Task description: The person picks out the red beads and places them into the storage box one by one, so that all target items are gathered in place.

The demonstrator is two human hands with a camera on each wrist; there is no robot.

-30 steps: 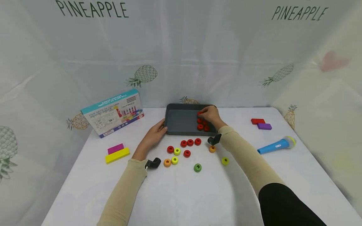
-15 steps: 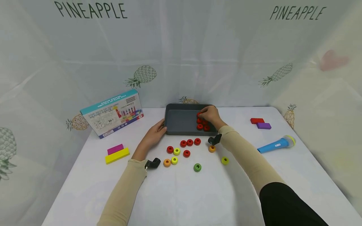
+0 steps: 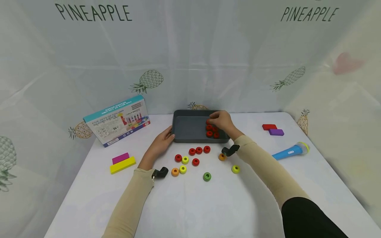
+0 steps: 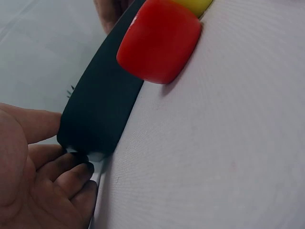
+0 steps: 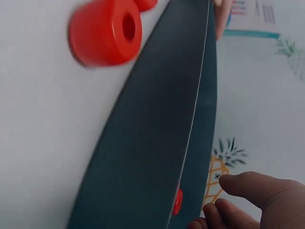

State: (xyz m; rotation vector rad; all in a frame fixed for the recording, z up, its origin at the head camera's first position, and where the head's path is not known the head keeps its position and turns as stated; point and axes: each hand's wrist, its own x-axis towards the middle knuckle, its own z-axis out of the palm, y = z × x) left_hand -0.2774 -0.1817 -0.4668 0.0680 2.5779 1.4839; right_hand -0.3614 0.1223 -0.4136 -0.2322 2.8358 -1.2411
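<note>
A dark grey tray (image 3: 187,130) lies at the table's far middle, seen edge-on as the tray (image 4: 102,105) and the tray (image 5: 157,143) in the wrist views. My left hand (image 3: 162,142) holds its near left corner, thumb and fingers on either side of it. My right hand (image 3: 221,120) hovers over the tray's right part, fingers loosely curled with nothing seen between them. Several red beads (image 3: 209,133) lie just under it. More beads lie loose before the tray: a red row (image 3: 199,150), a yellow bead (image 3: 185,160), an orange bead (image 3: 175,172) and a green bead (image 3: 207,176).
A printed box (image 3: 117,120) stands at the back left. Magenta (image 3: 120,158) and yellow (image 3: 122,165) blocks lie left. Red (image 3: 269,127) and purple (image 3: 276,132) blocks and a blue toy microphone (image 3: 290,152) lie right. Pineapple-print curtains close off three sides.
My right hand has drawn back a little over the red beads in the tray, its wrist drifting right. My left hand stays on the tray corner.
</note>
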